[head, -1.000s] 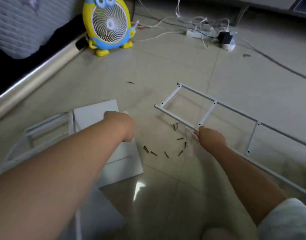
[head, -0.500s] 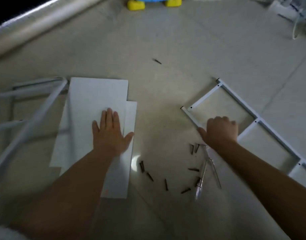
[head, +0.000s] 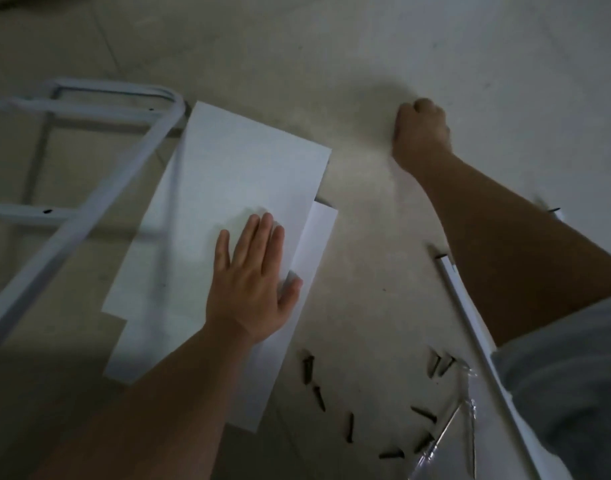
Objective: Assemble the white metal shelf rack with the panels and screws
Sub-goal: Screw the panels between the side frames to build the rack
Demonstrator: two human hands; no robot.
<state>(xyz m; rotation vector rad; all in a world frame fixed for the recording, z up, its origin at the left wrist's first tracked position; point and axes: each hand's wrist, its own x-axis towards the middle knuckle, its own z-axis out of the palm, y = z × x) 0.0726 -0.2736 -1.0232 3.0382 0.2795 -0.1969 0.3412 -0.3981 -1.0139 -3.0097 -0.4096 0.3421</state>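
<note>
Building is just starting: the left hand (head: 252, 282) is lying flat and open on the panels (head: 235, 168), the right hand (head: 420, 133) is making a fist, and the screws (head: 309, 368) and frames (head: 55, 252) are lying loose.

The right hand (head: 421, 133) hid its palm at upper right, and the blurred white frame (head: 89, 216) ran off the left edge.

The left hand (head: 252, 282) lies flat, palm down, fingers straight and close together, forearm extended. The right hand (head: 420, 133) reaches farther forward, fingers curled under, their tips hidden.
</note>
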